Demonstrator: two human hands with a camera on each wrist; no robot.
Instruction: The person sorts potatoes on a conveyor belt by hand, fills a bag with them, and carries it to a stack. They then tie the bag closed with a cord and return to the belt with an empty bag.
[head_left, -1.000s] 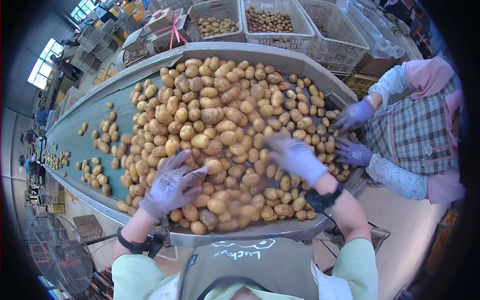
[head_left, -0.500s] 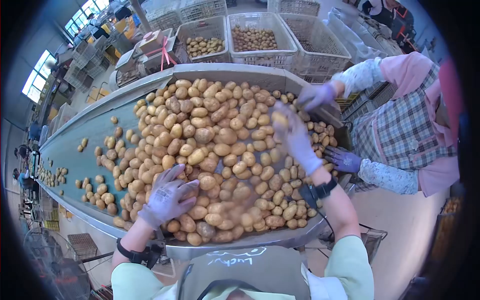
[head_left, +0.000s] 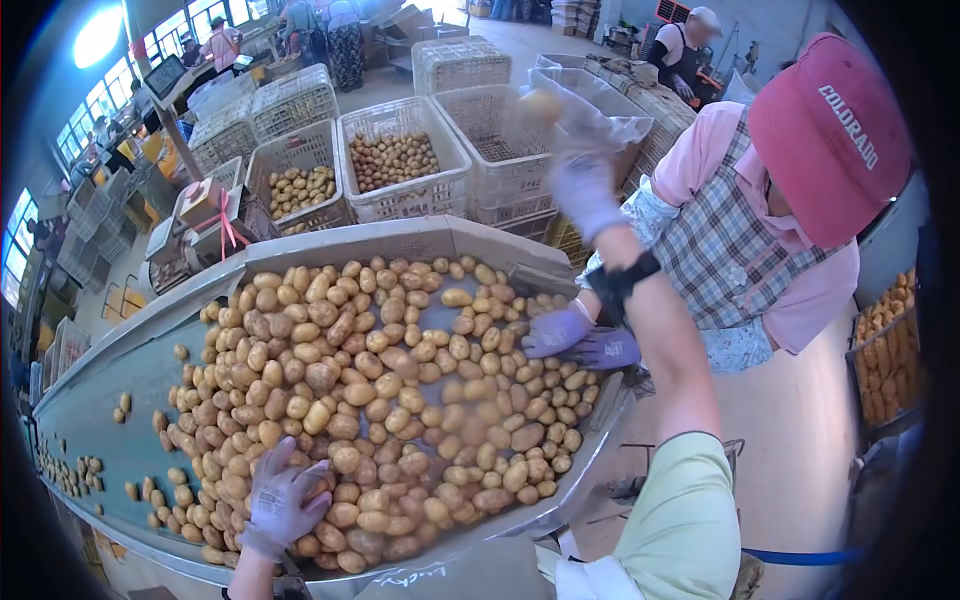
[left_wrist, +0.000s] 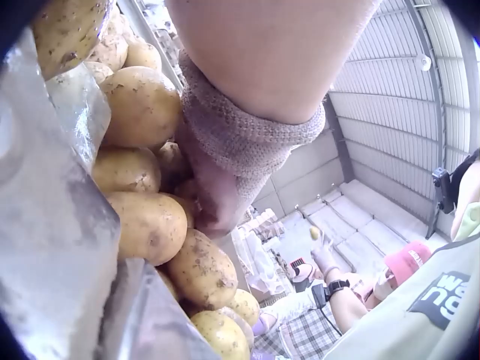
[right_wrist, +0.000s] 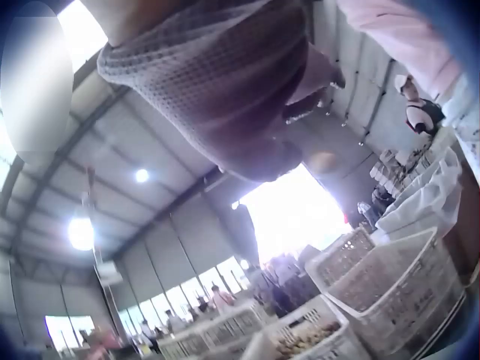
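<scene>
A large heap of potatoes [head_left: 330, 370] lies on a green conveyor belt [head_left: 110, 385]. My left hand [head_left: 285, 505], in a pale glove, rests on the near side of the heap with its fingers spread; the left wrist view shows potatoes [left_wrist: 146, 225] beside it. My right hand [head_left: 588, 180], gloved and blurred, is raised towards the crates beyond the belt's far rim. A single potato [right_wrist: 324, 163] is in the air just past its fingertips, apart from the fingers in the right wrist view.
Across the belt stand plastic crates, one holding reddish potatoes [head_left: 390, 160] and another an emptier-looking crate [head_left: 495, 140]. At right, a person in a red cap [head_left: 830, 140] works with purple-gloved hands [head_left: 560, 330] in the heap, close to my right arm. A metal rim [head_left: 350, 240] borders the belt.
My right hand has risen from the heap with a potato and swung out over the far rim, where the potato has left its fingers. My left hand stays on the heap. The head view has turned right.
</scene>
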